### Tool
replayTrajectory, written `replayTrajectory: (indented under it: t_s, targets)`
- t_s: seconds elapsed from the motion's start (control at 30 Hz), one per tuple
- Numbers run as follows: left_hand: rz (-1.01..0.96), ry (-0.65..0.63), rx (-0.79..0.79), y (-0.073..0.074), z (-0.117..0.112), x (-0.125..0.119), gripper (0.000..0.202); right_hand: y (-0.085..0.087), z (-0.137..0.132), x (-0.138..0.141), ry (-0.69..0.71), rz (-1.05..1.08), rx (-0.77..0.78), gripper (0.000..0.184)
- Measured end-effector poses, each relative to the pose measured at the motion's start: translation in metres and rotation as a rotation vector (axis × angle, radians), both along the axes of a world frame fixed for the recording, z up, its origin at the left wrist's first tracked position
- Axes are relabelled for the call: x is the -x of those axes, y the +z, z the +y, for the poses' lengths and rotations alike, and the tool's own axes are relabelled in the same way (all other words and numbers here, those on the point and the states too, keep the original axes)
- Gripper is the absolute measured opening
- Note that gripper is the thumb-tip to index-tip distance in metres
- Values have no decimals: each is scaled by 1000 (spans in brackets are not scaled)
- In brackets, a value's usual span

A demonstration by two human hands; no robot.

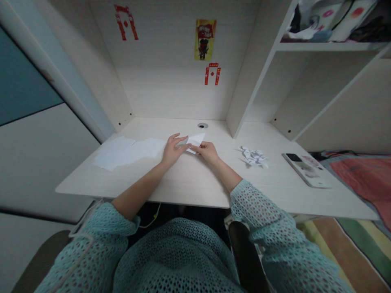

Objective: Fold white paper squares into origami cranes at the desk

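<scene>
Dim, flat, greyish indoor light across the pale wood-grain desk (183, 191), soft and diffuse, with only faint shadows beside the folded white paper sheet (195, 142) and the crumpled white paper scraps (253, 156), and deeper shade under the white laminate shelf (326, 47). Strong wide-angle bowing toward the frame edges, stretching the turquoise mesh sleeves (259, 211) along the bottom. Mild softness and low-light grain throughout, most noticeable on the small red-and-yellow paper wall decorations (205, 40).

1 head-worn camera looks forward and down, close over the left hand (172, 150) and right hand (207, 153), onto the surface (195, 183).
</scene>
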State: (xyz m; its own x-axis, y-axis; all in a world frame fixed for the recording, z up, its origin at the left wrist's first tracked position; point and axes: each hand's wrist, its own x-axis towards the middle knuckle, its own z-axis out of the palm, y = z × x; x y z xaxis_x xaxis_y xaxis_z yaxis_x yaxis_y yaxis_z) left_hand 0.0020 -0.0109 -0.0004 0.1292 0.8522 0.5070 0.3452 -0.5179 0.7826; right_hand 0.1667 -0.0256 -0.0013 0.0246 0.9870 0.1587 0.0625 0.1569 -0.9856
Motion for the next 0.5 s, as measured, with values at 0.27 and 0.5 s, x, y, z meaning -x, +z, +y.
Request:
replayTrajectory:
  t_s: [0.27,0.5]
  targets:
    - [-63,-39,82,7,-6,1,40,-2,-1,-2,1,-115,-51,40]
    - [-82,-37,111,4,-5,0,41,-9,4,-1,31,-85,-49,39]
